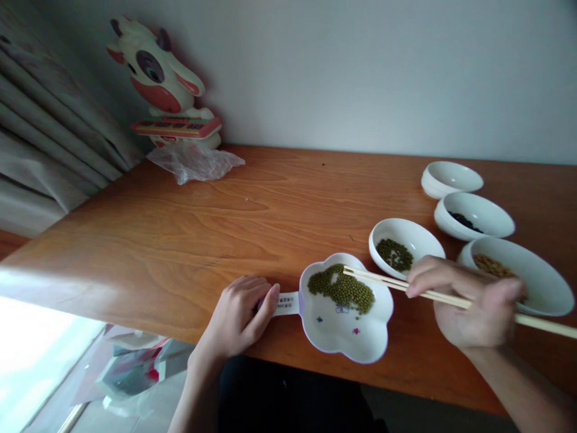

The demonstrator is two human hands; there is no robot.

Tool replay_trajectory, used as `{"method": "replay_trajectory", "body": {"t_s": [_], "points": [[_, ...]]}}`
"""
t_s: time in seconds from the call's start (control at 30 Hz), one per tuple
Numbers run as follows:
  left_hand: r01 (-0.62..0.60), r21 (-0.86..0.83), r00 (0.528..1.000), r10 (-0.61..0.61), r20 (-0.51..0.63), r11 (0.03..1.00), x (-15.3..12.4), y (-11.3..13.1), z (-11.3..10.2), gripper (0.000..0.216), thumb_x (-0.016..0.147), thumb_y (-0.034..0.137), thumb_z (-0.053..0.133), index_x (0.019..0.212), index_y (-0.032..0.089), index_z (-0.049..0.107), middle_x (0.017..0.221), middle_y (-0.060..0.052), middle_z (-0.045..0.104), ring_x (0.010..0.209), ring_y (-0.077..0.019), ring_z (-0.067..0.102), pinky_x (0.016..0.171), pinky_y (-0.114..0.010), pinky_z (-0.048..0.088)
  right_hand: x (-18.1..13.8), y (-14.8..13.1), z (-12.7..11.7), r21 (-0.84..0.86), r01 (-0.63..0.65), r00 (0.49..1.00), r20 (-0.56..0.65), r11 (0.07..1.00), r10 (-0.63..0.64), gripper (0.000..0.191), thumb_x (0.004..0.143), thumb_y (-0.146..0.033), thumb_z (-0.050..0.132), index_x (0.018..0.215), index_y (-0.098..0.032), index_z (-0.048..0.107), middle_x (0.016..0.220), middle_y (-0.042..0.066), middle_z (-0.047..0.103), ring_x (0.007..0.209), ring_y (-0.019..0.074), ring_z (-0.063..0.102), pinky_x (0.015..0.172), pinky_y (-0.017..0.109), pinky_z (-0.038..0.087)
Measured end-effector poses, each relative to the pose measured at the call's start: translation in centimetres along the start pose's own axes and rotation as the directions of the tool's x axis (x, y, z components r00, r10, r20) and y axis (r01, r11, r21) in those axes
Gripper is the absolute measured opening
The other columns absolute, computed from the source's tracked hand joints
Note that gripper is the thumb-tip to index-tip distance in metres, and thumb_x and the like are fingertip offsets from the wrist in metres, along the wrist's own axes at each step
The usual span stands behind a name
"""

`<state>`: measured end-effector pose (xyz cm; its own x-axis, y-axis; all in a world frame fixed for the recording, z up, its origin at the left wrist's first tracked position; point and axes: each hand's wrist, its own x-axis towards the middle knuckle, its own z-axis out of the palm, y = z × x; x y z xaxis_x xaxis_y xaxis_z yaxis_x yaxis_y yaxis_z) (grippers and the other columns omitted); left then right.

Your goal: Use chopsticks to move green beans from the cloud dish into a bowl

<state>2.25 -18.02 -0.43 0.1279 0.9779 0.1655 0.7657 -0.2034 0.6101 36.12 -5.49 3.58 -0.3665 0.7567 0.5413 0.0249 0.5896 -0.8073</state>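
My left hand [243, 316] is closed around the handle of a white flower-shaped dish [347, 340] with a purple rim, low on the table. Green mung beans [340, 287] lie spread in its upper part. In my right hand [473, 307] is a pair of wooden chopsticks [387, 281], their tips close together above the beans. Whether a bean is between the tips I cannot tell. Just beyond the dish, a white bowl [426, 237] holds more green beans. Behind my right hand, a larger white bowl [547, 282] with tan beans is partly hidden.
Two more white bowls stand farther back, one [493, 219] with dark beans and one [451, 174] whose contents are hidden. A cow-shaped toy keyboard [166, 84] and a crumpled plastic bag [196, 162] sit at the back left. Below the table edge is a bag [130, 373].
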Motion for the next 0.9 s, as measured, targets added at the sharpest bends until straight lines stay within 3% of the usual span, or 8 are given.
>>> {"method": "replay_trajectory", "body": {"t_s": [0.1, 0.23, 0.4, 0.5, 0.57, 0.7, 0.8, 0.9], "points": [[-0.013, 0.007, 1.0, 0.013, 0.006, 1.0, 0.0, -0.2, 0.0, 0.037, 0.112, 0.03, 0.043, 0.076, 0.02, 0.045, 0.072, -0.002, 0.056, 0.069, -0.0166, 0.049, 0.071, -0.033, 0.035, 0.7, 0.2, -2.5, -0.019, 0.006, 0.984, -0.18, 1.0, -0.01, 0.082, 0.102, -0.077, 0.027, 0.063, -0.027, 0.08, 0.058, 0.011, 0.068, 0.061, 0.0296, 0.064, 0.069, 0.048, 0.048], [-0.022, 0.0, 1.0, 0.022, 0.01, 1.0, 0.1, -0.3, 0.1, 0.037, 0.111, 0.029, 0.043, 0.075, 0.02, 0.046, 0.072, -0.002, 0.057, 0.069, -0.017, 0.05, 0.071, -0.033, 0.036, 1.5, 1.2, -5.3, -0.158, 0.022, 0.9, -0.427, 0.987, -0.089, 0.08, 0.1, -0.078, 0.033, 0.052, -0.026, 0.07, 0.049, 0.012, 0.056, 0.059, 0.0312, 0.062, 0.065, 0.048, 0.043], [-0.019, -0.004, 1.0, 0.019, 0.02, 1.0, 0.1, -0.3, 0.1, 0.038, 0.111, 0.029, 0.044, 0.074, 0.02, 0.048, 0.072, -0.003, 0.058, 0.069, -0.0173, 0.051, 0.071, -0.033, 0.037, 2.4, 1.7, -6.9, -0.093, -0.209, 0.913, -0.376, 0.974, 0.16, 0.069, 0.102, -0.067, 0.04, 0.067, -0.021, 0.079, 0.062, 0.015, 0.066, 0.058, 0.0265, 0.058, 0.054, 0.042, 0.036], [-0.015, -0.007, 1.0, 0.015, 0.022, 1.0, 0.1, -0.2, 0.0, 0.038, 0.111, 0.03, 0.044, 0.075, 0.02, 0.049, 0.073, -0.003, 0.058, 0.07, -0.0175, 0.051, 0.072, -0.034, 0.037, 2.7, 1.2, -6.6, 0.003, -0.174, 0.917, -0.365, 0.985, 0.163, 0.064, 0.105, -0.053, 0.038, 0.067, -0.021, 0.078, 0.061, 0.013, 0.064, 0.057, 0.0253, 0.058, 0.055, 0.042, 0.037], [-0.016, -0.005, 1.0, 0.016, 0.023, 1.0, 0.0, -0.2, 0.0, 0.038, 0.111, 0.03, 0.043, 0.075, 0.02, 0.05, 0.073, -0.003, 0.059, 0.07, -0.0176, 0.051, 0.072, -0.034, 0.037, 2.5, 0.7, -5.6, 0.098, -0.145, 0.939, -0.301, 0.985, 0.168, 0.065, 0.107, -0.051, 0.036, 0.065, -0.022, 0.078, 0.059, 0.012, 0.061, 0.059, 0.0251, 0.059, 0.058, 0.043, 0.04], [-0.018, -0.003, 0.999, 0.018, 0.026, 1.0, 0.0, -0.1, 0.0, 0.038, 0.112, 0.03, 0.042, 0.076, 0.02, 0.049, 0.074, -0.003, 0.059, 0.07, -0.018, 0.052, 0.072, -0.035, 0.037, 1.1, -0.4, -2.1, 0.058, -0.234, 0.971, 0.07, 0.97, 0.23, 0.065, 0.11, -0.052, 0.031, 0.076, -0.026, 0.08, 0.069, 0.008, 0.067, 0.073, 0.0252, 0.064, 0.069, 0.04, 0.047], [-0.008, -0.008, 1.0, 0.008, 0.026, 1.0, 0.1, 0.0, -0.1, 0.039, 0.112, 0.031, 0.041, 0.076, 0.02, 0.049, 0.073, -0.003, 0.058, 0.07, -0.018, 0.051, 0.073, -0.036, 0.036, 0.1, -0.7, 0.0, 0.039, -0.169, 0.934, 0.326, 0.985, 0.148, 0.066, 0.11, -0.063, 0.028, 0.084, -0.027, 0.077, 0.076, 0.006, 0.069, 0.075, 0.0246, 0.064, 0.076, 0.041, 0.048], [-0.003, -0.01, 0.999, 0.003, 0.036, 1.0, 0.3, 0.2, -0.2, 0.04, 0.112, 0.031, 0.04, 0.075, 0.02, 0.048, 0.073, -0.002, 0.058, 0.069, -0.0176, 0.05, 0.074, -0.035, 0.036, -0.3, -0.7, 0.9, 0.047, -0.106, 0.874, 0.48, 0.993, 0.07, 0.059, 0.111, -0.059, 0.028, 0.088, -0.027, 0.072, 0.076, 0.004, 0.069, 0.074, 0.0239, 0.064, 0.078, 0.042, 0.047]]}}
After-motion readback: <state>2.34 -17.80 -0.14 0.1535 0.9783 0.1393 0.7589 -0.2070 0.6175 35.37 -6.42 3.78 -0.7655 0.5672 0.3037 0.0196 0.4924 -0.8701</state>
